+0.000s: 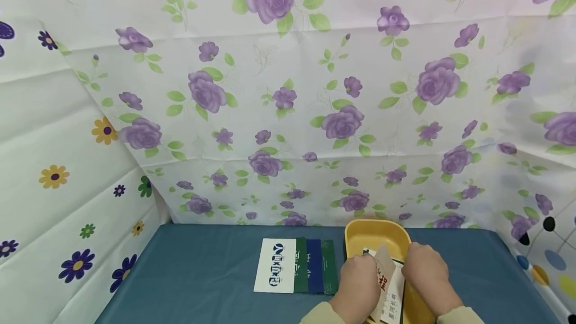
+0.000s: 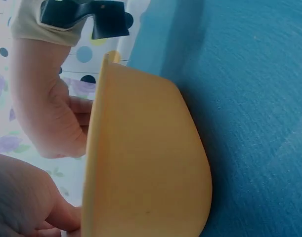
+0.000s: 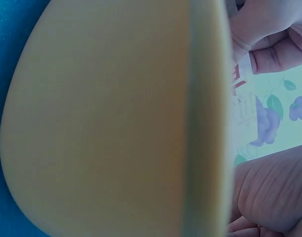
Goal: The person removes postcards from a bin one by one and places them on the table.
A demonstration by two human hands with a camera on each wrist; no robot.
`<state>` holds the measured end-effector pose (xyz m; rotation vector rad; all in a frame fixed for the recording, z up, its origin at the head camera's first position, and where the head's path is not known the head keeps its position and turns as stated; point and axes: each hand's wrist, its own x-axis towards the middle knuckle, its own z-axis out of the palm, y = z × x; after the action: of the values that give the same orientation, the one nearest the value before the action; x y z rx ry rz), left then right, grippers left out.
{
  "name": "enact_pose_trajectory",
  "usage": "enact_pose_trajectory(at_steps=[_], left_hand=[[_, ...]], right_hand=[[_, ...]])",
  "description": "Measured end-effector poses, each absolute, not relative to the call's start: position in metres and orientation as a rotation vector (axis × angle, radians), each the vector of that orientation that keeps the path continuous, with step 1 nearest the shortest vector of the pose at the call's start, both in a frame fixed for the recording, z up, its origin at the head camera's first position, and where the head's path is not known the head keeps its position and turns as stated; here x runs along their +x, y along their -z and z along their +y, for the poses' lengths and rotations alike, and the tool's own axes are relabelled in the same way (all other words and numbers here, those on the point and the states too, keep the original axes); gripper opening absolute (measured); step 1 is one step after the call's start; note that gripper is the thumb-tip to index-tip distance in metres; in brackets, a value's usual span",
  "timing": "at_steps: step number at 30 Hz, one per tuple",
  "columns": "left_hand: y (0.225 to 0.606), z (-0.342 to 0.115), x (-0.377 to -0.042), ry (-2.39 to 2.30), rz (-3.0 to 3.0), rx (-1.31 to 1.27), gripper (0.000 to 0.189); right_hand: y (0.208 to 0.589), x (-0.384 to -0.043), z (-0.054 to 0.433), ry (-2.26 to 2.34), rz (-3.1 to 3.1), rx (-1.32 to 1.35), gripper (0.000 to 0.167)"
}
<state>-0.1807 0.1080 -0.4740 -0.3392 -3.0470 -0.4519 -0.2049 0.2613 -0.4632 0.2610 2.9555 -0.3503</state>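
In the head view, a yellow plastic basin [image 1: 420, 309] stands on the table, with printed cards [image 1: 392, 304] inside it. My left hand [image 1: 360, 281] pinches a cream card [image 1: 383, 269] with red characters, which stands tilted above the others. Opposite it, my right hand [image 1: 426, 271] has its fingers curled at the right edge of the white printed cards, beside the basin's rim. The left wrist view shows the basin's outer wall [image 2: 151, 158], with both hands beyond the rim. Fingers of the left hand [image 3: 274, 39] grip the card top in the right wrist view; the right fingertips are mostly hidden.
Left of the basin, several flat cards overlap in a row: a white one [image 1: 275, 266] with blue lettering, then green and blue ones [image 1: 316, 266]. The blue-green tabletop [image 1: 202, 274] runs back to a floral cloth wall [image 1: 288, 114]. Patterned cloth also hangs at both sides.
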Motion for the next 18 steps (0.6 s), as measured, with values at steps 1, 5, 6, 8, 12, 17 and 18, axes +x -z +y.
enact_pose_trajectory(at_steps=[1, 5, 6, 8, 12, 17, 18], left_hand=[[0.473, 0.107, -0.18, 0.497, -3.049, -0.331, 0.013], [0.47, 0.102, -0.178, 0.679, -3.05, -0.269, 0.016], [0.469, 0.1, -0.178, 0.713, -3.04, -0.262, 0.016], [0.467, 0.097, -0.18, 0.766, -3.024, -0.26, 0.016], [0.465, 0.089, -0.184, 0.829, -2.957, -0.307, 0.012], [0.458, 0.078, -0.186, 0.914, -2.885, -0.3, 0.011], [0.457, 0.076, -0.186, 0.942, -2.876, -0.287, 0.01]], right_hand=[[0.464, -0.204, 0.262, 0.351, 2.959, 0.262, 0.017], [0.466, -0.203, 0.262, 0.35, 2.962, 0.26, 0.018], [0.466, -0.203, 0.262, 0.349, 2.96, 0.259, 0.018], [0.466, -0.203, 0.262, 0.347, 2.953, 0.263, 0.018], [0.466, -0.204, 0.262, 0.342, 2.957, 0.26, 0.018], [0.467, -0.205, 0.263, 0.33, 2.982, 0.257, 0.019], [0.467, -0.205, 0.263, 0.326, 2.987, 0.258, 0.019]])
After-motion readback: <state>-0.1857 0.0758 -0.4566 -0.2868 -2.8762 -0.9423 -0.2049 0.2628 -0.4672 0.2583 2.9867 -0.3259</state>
